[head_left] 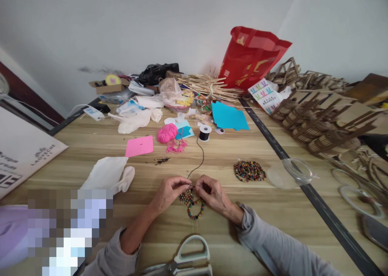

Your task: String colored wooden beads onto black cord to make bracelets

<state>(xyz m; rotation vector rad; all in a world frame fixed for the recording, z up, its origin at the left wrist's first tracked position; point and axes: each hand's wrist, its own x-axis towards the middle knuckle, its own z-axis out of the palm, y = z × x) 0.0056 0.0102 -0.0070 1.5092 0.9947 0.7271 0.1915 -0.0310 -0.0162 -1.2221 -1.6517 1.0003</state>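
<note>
- Threading beads: left hand (169,191) and right hand (212,193) meet fingertip to fingertip at mid-worktop, both pinched narrow on the black cord (200,154) just above the beaded strand (191,203).
- Beaded strand lies on the worktop (242,227) between the wrists, curled into a loop, upper end under the fingers.
- Cord runs from the pinch back to the black spool (205,133), standing upright further off; some slack in the line.
- Judgement: the step wants a close grip near the cord tip, strung beads kept resting on the wood so their weight does not pull, and slack drawn off the spool gently lest it tip.
- Loose bead pile (249,171) sits near, to the right; clear lid (291,173) just beyond it.
- Open room: bare wood between hands and pink yarn ball (167,133); white bag (107,173) to the left, well apart.
- Edges: scissors (184,260) at the near edge below the wrists; a dark strip (321,211) crosses the worktop on the right, past it a wicker stack (321,126).
</note>
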